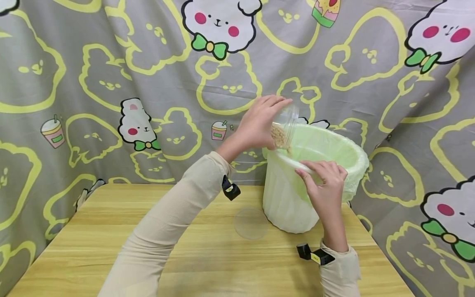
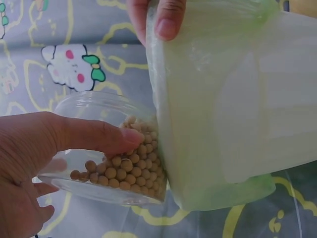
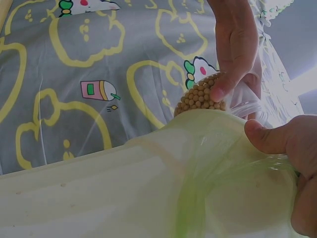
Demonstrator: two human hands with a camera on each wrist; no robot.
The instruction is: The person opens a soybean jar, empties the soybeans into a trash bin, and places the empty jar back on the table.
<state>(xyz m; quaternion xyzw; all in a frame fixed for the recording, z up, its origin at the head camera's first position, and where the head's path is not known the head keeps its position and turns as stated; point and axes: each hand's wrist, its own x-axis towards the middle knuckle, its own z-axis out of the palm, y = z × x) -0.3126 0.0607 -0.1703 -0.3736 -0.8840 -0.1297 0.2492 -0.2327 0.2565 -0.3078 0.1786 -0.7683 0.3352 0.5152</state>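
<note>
My left hand (image 1: 256, 126) grips a clear jar (image 1: 289, 113) tipped on its side, its mouth at the rim of a white bin (image 1: 285, 198). Small round tan balls (image 2: 131, 173), like soybeans, are heaped toward the jar's mouth, and some show at the rim in the head view. A thin pale green bag (image 1: 354, 156) lines the bin and folds down over its edge. My right hand (image 1: 328, 179) pinches the bin's near rim through the bag, the thumb (image 3: 262, 136) on the outside. The bin leans toward the jar.
A clear round disc (image 1: 251, 223), like a lid, lies on the wooden table (image 1: 208, 255) left of the bin's base. Behind the table hangs a grey cartoon-printed curtain (image 1: 178, 90). Black wrist cameras are strapped on both sleeves.
</note>
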